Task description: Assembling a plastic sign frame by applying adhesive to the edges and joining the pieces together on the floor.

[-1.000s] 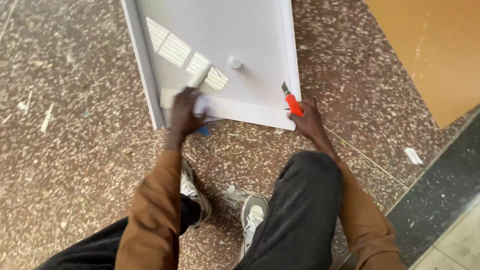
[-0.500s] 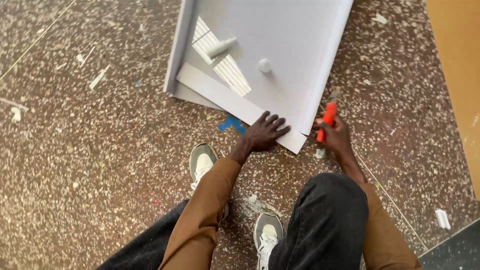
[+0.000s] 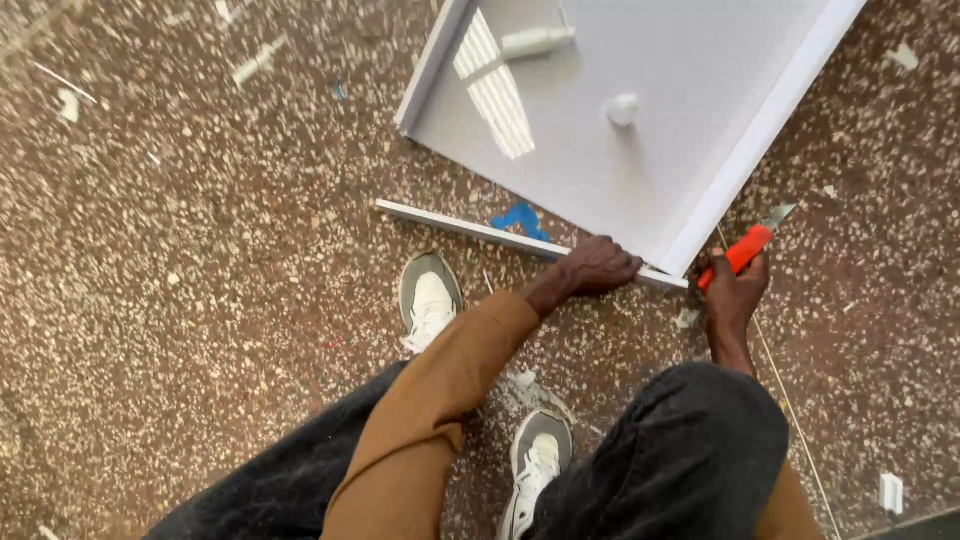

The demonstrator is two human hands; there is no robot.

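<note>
- Strip (image 3: 480, 232), thin and white, lies flat on the speckled floor (image 3: 200, 300), running from left of centre to under the near corner of the white panel (image 3: 640, 130); a narrow gap shows between strip and panel edge along most of its length.
- Left hand (image 3: 598, 268) rests on the strip's right end, fingers curled down over it, touching the panel's near corner.
- Right hand (image 3: 735, 290) sits just right of that corner, fingers wrapped tight round an orange utility knife (image 3: 748, 245), blade pointing far-right, clear of the panel.
- Panel is tilted, with a round white knob (image 3: 622, 108), a white cylinder (image 3: 535, 42) and a patch of striped light on its face.
- Blue tape scrap (image 3: 520, 216) lies between strip and panel.
- Two grey-white shoes (image 3: 430, 300) and dark trouser knees are near; white chips scatter the floor.
- Versus half a second ago: strip now lies separate from the panel, left hand has shifted right onto it, knife is tilted lower.
</note>
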